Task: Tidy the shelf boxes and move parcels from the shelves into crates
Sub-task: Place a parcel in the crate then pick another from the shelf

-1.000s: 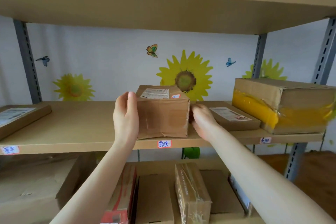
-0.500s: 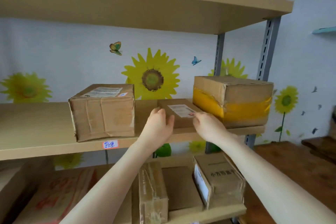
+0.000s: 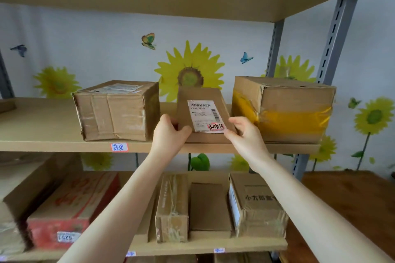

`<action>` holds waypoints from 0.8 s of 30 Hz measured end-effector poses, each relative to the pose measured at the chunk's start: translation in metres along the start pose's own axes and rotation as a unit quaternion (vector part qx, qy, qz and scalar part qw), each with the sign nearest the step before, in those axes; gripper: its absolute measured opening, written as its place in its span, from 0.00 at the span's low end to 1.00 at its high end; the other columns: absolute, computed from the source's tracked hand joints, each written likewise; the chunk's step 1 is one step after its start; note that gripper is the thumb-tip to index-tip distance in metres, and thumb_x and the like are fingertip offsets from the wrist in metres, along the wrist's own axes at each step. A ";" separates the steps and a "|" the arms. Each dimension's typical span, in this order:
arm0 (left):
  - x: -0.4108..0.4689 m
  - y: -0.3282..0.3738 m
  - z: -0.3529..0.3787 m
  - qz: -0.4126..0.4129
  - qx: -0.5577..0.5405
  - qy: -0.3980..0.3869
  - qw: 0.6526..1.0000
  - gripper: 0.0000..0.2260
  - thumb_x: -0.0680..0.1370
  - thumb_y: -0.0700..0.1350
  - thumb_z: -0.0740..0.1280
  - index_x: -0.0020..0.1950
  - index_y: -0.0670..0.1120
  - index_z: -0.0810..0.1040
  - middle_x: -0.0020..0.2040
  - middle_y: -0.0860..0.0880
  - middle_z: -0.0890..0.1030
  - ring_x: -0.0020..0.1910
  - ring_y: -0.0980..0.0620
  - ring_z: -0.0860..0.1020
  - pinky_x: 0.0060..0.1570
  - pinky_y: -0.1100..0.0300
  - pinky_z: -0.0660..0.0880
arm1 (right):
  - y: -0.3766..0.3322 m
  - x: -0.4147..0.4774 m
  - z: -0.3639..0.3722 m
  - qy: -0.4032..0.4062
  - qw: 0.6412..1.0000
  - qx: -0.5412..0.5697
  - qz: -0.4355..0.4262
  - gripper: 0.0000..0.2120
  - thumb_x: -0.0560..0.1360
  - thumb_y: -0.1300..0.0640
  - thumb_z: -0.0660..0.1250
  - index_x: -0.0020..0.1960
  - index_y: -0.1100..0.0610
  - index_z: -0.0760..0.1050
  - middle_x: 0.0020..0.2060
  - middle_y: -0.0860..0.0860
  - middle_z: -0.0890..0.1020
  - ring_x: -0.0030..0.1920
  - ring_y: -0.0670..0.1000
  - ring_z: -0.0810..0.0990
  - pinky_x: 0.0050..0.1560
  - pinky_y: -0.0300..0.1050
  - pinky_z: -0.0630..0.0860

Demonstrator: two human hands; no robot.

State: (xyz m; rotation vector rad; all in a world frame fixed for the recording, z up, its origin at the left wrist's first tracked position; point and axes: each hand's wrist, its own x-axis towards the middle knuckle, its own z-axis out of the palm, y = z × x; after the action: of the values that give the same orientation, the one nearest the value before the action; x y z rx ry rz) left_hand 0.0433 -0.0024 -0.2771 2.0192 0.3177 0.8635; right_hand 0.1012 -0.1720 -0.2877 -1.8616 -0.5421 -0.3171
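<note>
Both hands grip a flat parcel at the shelf's front edge.
The left hand (image 3: 171, 132) and right hand (image 3: 245, 134) pinch the near corners of the flat parcel (image 3: 203, 109), tilted on the middle shelf (image 3: 42, 134) between a brown box (image 3: 115, 111) and a yellow-taped box (image 3: 282, 109).

The frame is showing a parcel storeroom or pickup point. Grey slotted steel uprights (image 3: 336, 34) at the right are carrying tan board shelves. Across the centre, a taped carton (image 3: 115, 111), a flat parcel (image 3: 198, 96) with a printed barcode shipping label (image 3: 205, 115) and a larger box bound in yellow tape (image 3: 284, 109) are lining up along the middle shelf (image 3: 42, 121). Handwritten tags (image 3: 119, 147) are sticking to the shelf edges. More taped parcels (image 3: 172, 209) are sitting side by side on the lower shelf (image 3: 213, 243) at the bottom. Sunflower decals (image 3: 189, 70) and butterfly decals (image 3: 149, 40) are covering the pale wall behind.
</note>
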 end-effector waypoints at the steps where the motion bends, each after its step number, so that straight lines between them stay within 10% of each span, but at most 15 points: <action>1: -0.006 -0.001 0.001 -0.002 -0.043 0.023 0.999 0.09 0.71 0.43 0.68 0.45 0.44 0.68 0.37 0.54 0.71 0.34 0.60 0.70 0.29 0.67 0.63 | 0.001 -0.004 0.000 0.007 1.000 0.023 -0.005 0.19 0.75 0.59 0.66 0.64 0.53 0.69 0.64 0.50 0.74 0.66 0.48 0.70 0.66 0.45 0.67; 11: -0.035 -0.010 -0.017 -0.022 -0.210 0.060 0.976 0.05 0.72 0.40 0.67 0.46 0.45 0.73 0.39 0.53 0.75 0.38 0.59 0.74 0.31 0.75 0.69 | -0.021 -0.045 0.002 0.053 0.991 0.116 -0.033 0.17 0.71 0.62 0.70 0.53 0.46 0.70 0.48 0.39 0.78 0.52 0.39 0.77 0.51 0.31 0.74; 24: -0.178 -0.051 -0.001 -0.081 -0.399 -0.206 0.890 0.05 0.73 0.42 0.66 0.44 0.52 0.76 0.45 0.50 0.81 0.48 0.50 0.79 0.48 0.57 0.76 | -0.005 -0.248 -0.015 0.289 0.911 0.257 0.141 0.16 0.71 0.67 0.65 0.51 0.49 0.77 0.52 0.49 0.81 0.54 0.50 0.80 0.56 0.49 0.78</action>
State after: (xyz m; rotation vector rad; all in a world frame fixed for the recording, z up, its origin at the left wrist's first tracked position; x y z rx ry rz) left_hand -0.0813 -0.0655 -0.3992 1.3174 -0.1090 0.3407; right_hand -0.1134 -0.2374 -0.3937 -1.2228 0.0595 -0.4585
